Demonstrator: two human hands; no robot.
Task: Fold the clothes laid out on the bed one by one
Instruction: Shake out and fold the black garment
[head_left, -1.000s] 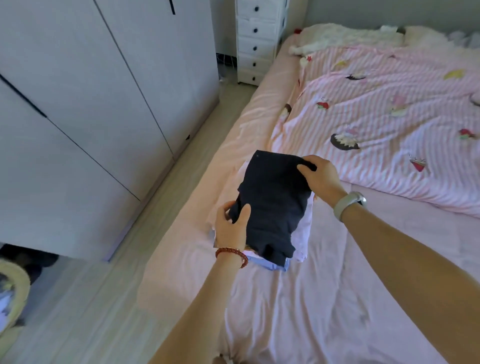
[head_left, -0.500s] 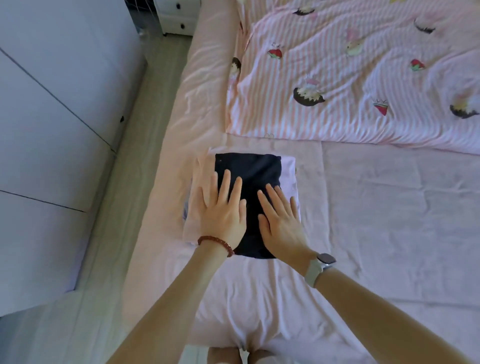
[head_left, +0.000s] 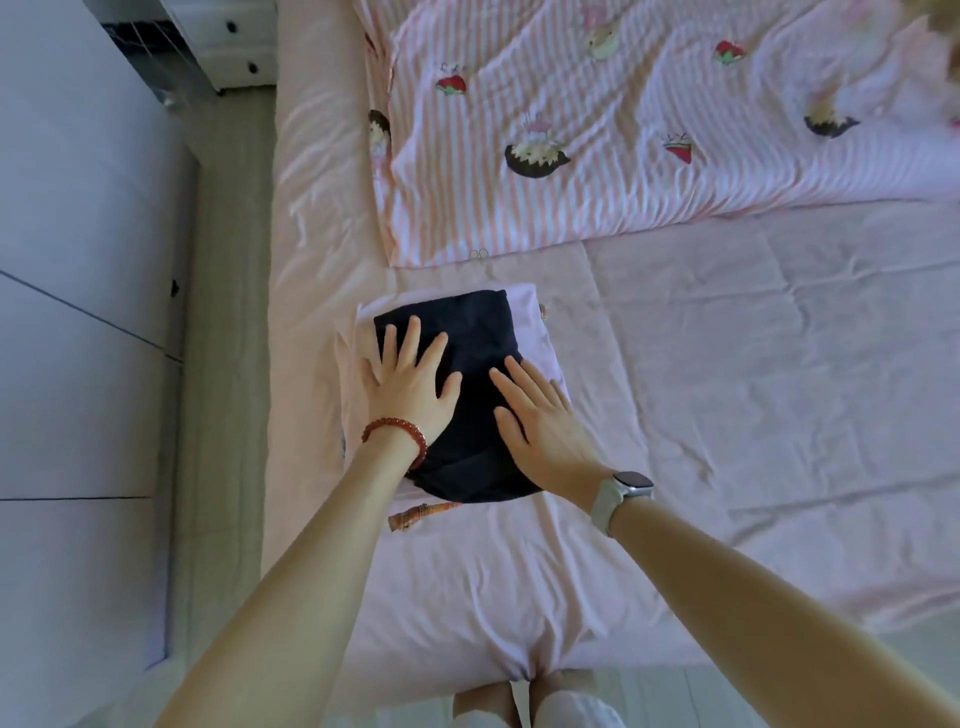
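A folded dark navy garment (head_left: 470, 338) lies on top of a small pile near the bed's left edge. Beneath it shows a folded pale pink garment (head_left: 530, 312), and an orange checked piece (head_left: 415, 515) peeks out at the near side. My left hand (head_left: 410, 382), with a red bead bracelet, presses flat on the navy garment's left half, fingers spread. My right hand (head_left: 540, 421), with a watch on the wrist, presses flat on its right half and overlaps the pink garment's edge.
The pile sits on a pink bed sheet (head_left: 727, 389). A pink striped quilt with cartoon prints (head_left: 597, 171) covers the far part of the bed. A white wardrobe (head_left: 67, 312) and a drawer unit (head_left: 228, 41) stand to the left across a narrow floor strip.
One second ago both hands held the navy garment up by its edges; it now lies flat on the pile under both palms. Since half a second ago the hands have spread slightly apart.
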